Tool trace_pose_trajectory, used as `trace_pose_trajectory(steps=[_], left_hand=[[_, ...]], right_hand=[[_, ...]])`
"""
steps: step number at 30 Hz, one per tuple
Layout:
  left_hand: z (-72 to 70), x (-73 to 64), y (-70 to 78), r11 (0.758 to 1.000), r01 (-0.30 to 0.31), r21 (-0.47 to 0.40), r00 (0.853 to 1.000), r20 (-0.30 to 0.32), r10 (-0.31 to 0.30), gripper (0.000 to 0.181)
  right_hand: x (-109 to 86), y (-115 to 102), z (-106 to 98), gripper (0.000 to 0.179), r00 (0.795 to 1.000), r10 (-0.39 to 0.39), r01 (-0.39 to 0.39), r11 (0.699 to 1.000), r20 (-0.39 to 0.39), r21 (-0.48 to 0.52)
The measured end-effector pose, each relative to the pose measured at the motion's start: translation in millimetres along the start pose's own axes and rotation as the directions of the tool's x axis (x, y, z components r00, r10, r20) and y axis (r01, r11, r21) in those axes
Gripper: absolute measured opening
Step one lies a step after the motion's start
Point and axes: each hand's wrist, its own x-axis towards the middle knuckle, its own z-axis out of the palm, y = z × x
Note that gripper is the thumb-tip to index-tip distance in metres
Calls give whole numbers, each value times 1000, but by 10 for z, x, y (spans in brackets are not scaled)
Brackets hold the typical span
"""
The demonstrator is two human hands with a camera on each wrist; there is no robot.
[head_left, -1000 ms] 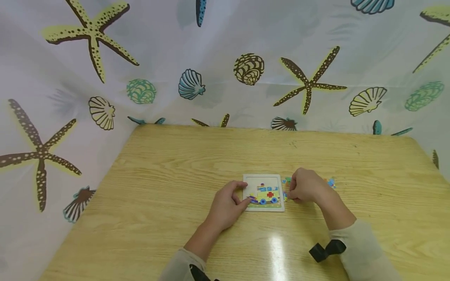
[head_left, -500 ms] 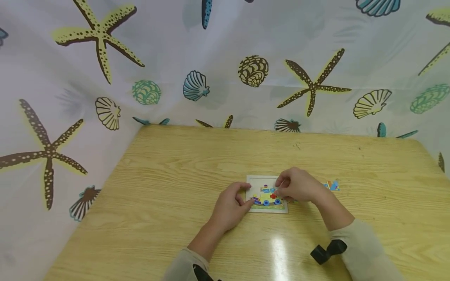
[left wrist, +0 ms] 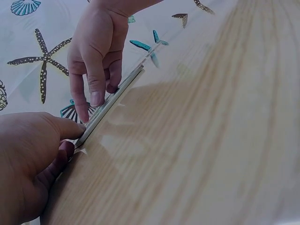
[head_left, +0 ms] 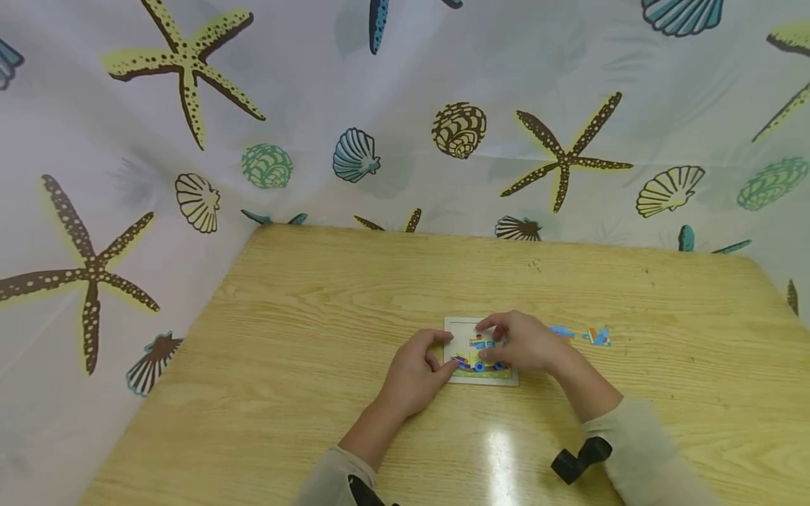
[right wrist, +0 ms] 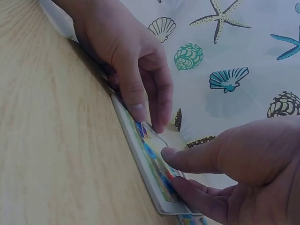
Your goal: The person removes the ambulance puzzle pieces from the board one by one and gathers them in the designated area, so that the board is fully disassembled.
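Pinching the puzzle board (head_left: 465,337), left hand (head_left: 414,372) at its edge, right hand (head_left: 524,343) spread, arched above.

White cloth (head_left: 405,91) hangs behind and along both sides of a pale wood-grain table (head_left: 285,302), its print mixing yellow and brown starfish (head_left: 93,269) with blue, green and yellow shells (head_left: 356,156). A faint crease crosses the fabric. Small dark marks (head_left: 534,265) fleck the table's far part; a bright glare (head_left: 500,457) gleams near its front.
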Motion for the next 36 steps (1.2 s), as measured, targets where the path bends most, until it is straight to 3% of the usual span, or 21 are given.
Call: trace_pose_trajectory(steps=[5,17,28,33,36], left_hand=[[-4,9,-9,1000,4,-4,1000,2,-4,37],[-9,2,4,1000,-12,2,1000,4,12,37],[-11,12,-3,1000,8,-1,1000,21,-8,38],[-3,17,2,1000,9,4,1000,9,-9,37],[-4,20,5,1000,11,-2,1000,12,-11,37]], right_hand=[[-13,-4,56,37,999,-4,3,999,-49,-32],[-14,-8,98,34,997,6,-6,1000,-77,-8],[-30,5,80,16,979,27,8,986,-203,167],[-52,36,8,15,983,11,21,986,-186,166],[-78,66,-46,14,989,-2,35,975,-147,220]])
